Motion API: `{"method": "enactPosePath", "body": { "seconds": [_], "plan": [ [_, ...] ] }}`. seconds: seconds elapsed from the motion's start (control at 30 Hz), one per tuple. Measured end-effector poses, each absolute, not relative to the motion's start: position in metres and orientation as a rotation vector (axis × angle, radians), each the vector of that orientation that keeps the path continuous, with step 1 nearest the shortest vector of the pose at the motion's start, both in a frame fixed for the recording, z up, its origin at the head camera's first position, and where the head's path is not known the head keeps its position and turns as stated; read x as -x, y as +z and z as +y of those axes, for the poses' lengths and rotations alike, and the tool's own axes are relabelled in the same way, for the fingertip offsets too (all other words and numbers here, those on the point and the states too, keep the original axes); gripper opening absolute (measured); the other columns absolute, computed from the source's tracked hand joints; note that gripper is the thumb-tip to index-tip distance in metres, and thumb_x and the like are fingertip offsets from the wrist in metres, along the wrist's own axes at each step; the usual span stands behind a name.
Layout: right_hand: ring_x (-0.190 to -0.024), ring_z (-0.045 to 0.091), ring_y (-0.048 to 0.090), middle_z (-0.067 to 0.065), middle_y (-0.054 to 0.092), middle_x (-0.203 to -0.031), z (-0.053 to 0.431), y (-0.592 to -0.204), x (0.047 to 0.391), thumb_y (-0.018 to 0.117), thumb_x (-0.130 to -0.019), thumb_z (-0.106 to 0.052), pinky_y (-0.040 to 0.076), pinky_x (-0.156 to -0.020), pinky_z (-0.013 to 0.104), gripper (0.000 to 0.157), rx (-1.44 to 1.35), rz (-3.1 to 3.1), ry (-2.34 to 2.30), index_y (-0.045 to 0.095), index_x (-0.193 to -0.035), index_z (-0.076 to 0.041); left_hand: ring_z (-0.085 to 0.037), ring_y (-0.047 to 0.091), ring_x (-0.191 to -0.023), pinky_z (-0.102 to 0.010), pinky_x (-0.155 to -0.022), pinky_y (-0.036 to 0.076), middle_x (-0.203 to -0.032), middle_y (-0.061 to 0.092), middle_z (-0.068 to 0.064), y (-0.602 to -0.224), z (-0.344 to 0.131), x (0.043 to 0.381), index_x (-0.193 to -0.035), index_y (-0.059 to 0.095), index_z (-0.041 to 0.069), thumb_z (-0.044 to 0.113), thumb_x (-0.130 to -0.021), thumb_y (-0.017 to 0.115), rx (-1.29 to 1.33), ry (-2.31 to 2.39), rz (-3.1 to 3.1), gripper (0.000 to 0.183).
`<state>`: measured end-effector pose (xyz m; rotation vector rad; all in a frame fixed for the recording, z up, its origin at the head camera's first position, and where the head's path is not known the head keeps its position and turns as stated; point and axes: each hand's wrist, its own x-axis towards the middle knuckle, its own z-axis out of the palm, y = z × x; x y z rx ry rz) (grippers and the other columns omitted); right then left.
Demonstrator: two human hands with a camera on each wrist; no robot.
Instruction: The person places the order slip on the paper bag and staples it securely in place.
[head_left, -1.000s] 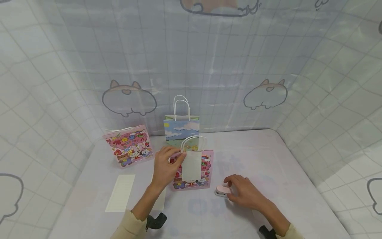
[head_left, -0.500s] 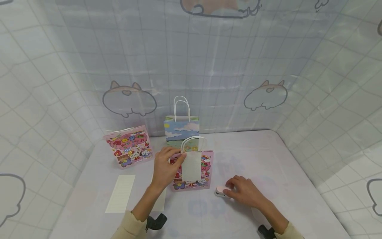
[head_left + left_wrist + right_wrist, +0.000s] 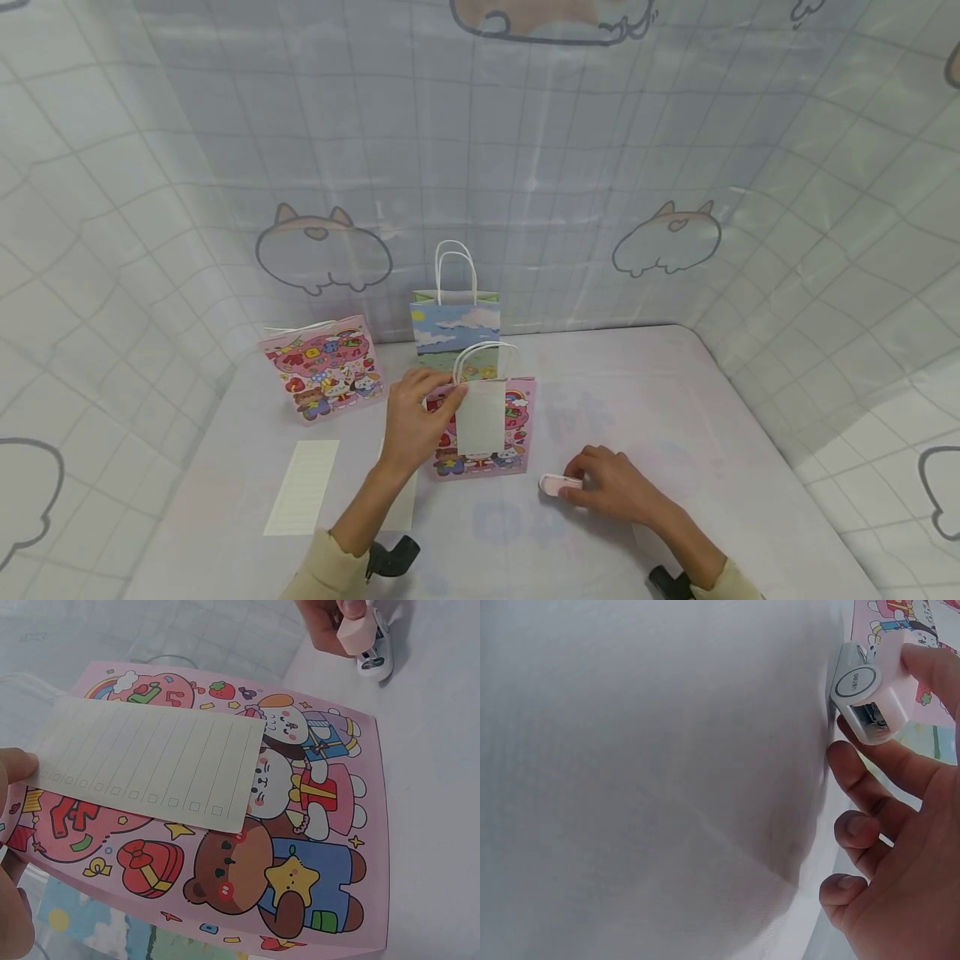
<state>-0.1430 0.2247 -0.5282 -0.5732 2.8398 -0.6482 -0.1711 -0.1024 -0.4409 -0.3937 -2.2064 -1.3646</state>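
Note:
In the head view, my left hand (image 3: 412, 421) pinches a lined paper slip (image 3: 482, 419) against the top edge of a pink cartoon paper gift bag (image 3: 517, 454) with white handles. Up close in the left wrist view, that slip (image 3: 150, 761) shows ruled lines with small checkboxes and lies over the bag's printed front (image 3: 315, 859). To the right of the bag, my right hand (image 3: 617, 485) holds a small pink and white stapler (image 3: 557, 484) by its rear end. The right wrist view has my thumb on the pink top of the stapler (image 3: 892, 679) and fingertips beneath it.
Another pink cartoon gift bag (image 3: 330, 371) leans at the back left. Behind the front bag stands a sky-blue landscape bag (image 3: 453, 325). A paper slip (image 3: 302, 487) lies on the left; a second one (image 3: 401, 504) is partly behind my left forearm. Gridded cloth walls surround the table.
My right fingers and thumb have closed on the stapler, which has rolled so its pink top faces the head camera more. My left hand, the slip and the bags have stayed put.

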Motion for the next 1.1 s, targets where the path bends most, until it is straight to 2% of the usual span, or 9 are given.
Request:
{"method": "enactPosePath", "body": {
  "seconds": [0.2, 0.63, 0.83, 0.97, 1.1],
  "plan": [
    [-0.084, 0.007, 0.048, -0.018, 0.057, -0.090, 0.222, -0.524, 0.143, 0.074, -0.081, -0.062, 0.038, -0.077, 0.038, 0.038, 0.587, 2.801, -0.673, 0.069, -0.096, -0.028, -0.019, 0.060, -0.100, -0.052, -0.098, 0.032, -0.096, 0.071, 0.000, -0.441, -0.103, 0.172, -0.099, 0.079, 0.010, 0.019, -0.087, 0.081, 0.398, -1.360, -2.204, 0.016],
    [-0.084, 0.011, 0.049, -0.013, 0.060, -0.092, 0.223, -0.518, 0.147, 0.078, -0.079, -0.059, 0.038, -0.076, 0.038, 0.042, 0.519, 2.767, -0.731, 0.065, -0.102, -0.026, -0.018, 0.060, -0.100, -0.052, -0.100, 0.032, -0.097, 0.071, 0.000, -0.440, -0.103, 0.171, -0.101, 0.079, 0.009, 0.020, -0.088, 0.079, 0.389, -1.355, -2.216, 0.016],
    [-0.080, 0.010, 0.053, -0.013, 0.066, -0.097, 0.226, -0.496, 0.153, 0.075, -0.083, -0.057, 0.042, -0.073, 0.031, 0.040, 0.555, 2.779, -0.845, 0.063, -0.106, -0.025, -0.018, 0.060, -0.099, -0.052, -0.099, 0.032, -0.095, 0.071, 0.001, -0.440, -0.103, 0.172, -0.100, 0.079, 0.009, 0.020, -0.088, 0.079, 0.396, -1.350, -2.206, 0.016],
    [-0.072, 0.007, 0.055, -0.015, 0.068, -0.092, 0.229, -0.482, 0.157, 0.076, -0.086, -0.050, 0.044, -0.064, 0.026, 0.038, 0.609, 2.770, -0.970, 0.063, -0.107, -0.022, -0.018, 0.061, -0.099, -0.052, -0.097, 0.033, -0.094, 0.070, 0.002, -0.441, -0.103, 0.172, -0.099, 0.079, 0.010, 0.021, -0.088, 0.080, 0.409, -1.340, -2.197, 0.015],
    [-0.078, 0.005, 0.058, -0.016, 0.066, -0.094, 0.232, -0.474, 0.163, 0.077, -0.086, -0.049, 0.051, -0.077, 0.035, 0.038, 0.641, 2.819, -1.008, 0.062, -0.108, -0.022, -0.016, 0.061, -0.098, -0.050, -0.096, 0.033, -0.093, 0.070, 0.004, -0.442, -0.103, 0.172, -0.098, 0.079, 0.012, 0.021, -0.088, 0.080, 0.408, -1.336, -2.195, 0.014]
  ]
}}
